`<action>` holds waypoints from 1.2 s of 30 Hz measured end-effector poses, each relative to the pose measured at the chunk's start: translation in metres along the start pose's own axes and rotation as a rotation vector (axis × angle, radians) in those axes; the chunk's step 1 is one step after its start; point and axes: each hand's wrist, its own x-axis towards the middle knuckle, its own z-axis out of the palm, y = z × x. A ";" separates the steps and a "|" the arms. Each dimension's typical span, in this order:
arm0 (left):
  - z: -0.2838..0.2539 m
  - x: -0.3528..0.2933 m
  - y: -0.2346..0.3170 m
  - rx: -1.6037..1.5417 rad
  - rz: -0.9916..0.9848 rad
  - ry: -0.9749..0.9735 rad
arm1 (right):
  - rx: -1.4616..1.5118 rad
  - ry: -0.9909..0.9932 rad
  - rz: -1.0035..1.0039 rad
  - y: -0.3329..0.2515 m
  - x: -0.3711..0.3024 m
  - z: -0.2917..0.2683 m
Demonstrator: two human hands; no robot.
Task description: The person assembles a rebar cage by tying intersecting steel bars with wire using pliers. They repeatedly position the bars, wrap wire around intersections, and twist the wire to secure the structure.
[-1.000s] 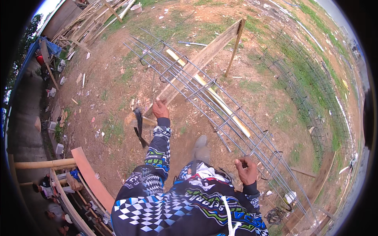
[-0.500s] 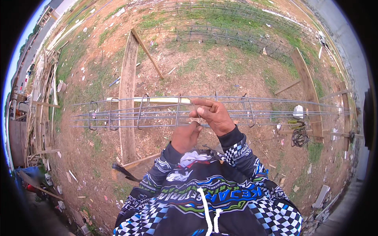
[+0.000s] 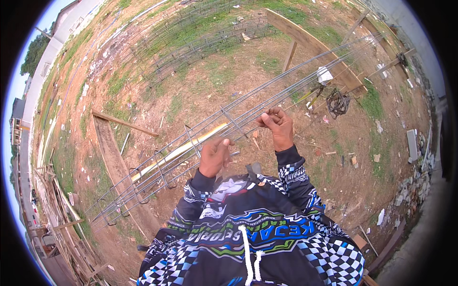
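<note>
A long rebar cage runs slantwise in front of me, from lower left to upper right, its parallel steel bars joined by square stirrups [image 3: 164, 177]. My left hand [image 3: 214, 156] is closed at the near side of the cage, close to a stirrup, thumb against curled fingers. To the right, my right hand [image 3: 279, 127] is raised beside the bars, its fingers curled and pinched together. Whatever either hand pinches, if anything, is too small to make out. A pale wooden strip [image 3: 179, 151] lies along the cage behind my left hand.
Plank trestles [image 3: 109, 148] support the cage at the left, with another plank [image 3: 315, 50] at the upper right. A coil of dark wire [image 3: 338, 102] hangs near a white bag [image 3: 324, 75]. More rebar cages [image 3: 205, 47] lie on the grass beyond. Rubble [image 3: 405, 190] lines the right side.
My hands, close together at a stirrup before, have come apart, the right one moving right and up. My view has turned, so the cage now slants instead of running straight across.
</note>
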 end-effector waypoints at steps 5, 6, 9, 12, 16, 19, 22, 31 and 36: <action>0.042 0.014 -0.005 0.257 -0.157 -0.165 | -1.162 0.081 -0.671 -0.017 -0.044 -0.057; 0.053 0.015 -0.008 0.269 -0.190 -0.209 | -1.206 -0.062 -0.716 -0.024 -0.053 -0.053; 0.068 0.016 -0.018 0.260 -0.212 -0.256 | -1.139 -0.390 -0.584 -0.009 -0.061 -0.061; 0.065 0.019 -0.019 0.291 -0.096 -0.015 | -0.833 -0.323 -0.476 0.023 -0.057 -0.061; 0.051 0.024 -0.023 0.072 0.193 0.381 | -0.056 -0.548 0.182 0.034 -0.055 -0.032; 0.044 0.011 -0.012 -0.465 0.161 0.352 | 0.490 -0.709 0.598 0.048 -0.049 0.000; 0.025 -0.010 -0.016 -0.324 0.259 0.313 | 0.631 -0.912 0.789 0.056 -0.039 0.021; -0.005 -0.070 -0.057 -0.721 0.113 0.507 | -0.703 -1.227 -0.148 0.042 -0.041 0.071; -0.013 -0.086 -0.052 -0.331 0.059 0.076 | -0.430 -1.376 0.701 0.074 -0.022 0.035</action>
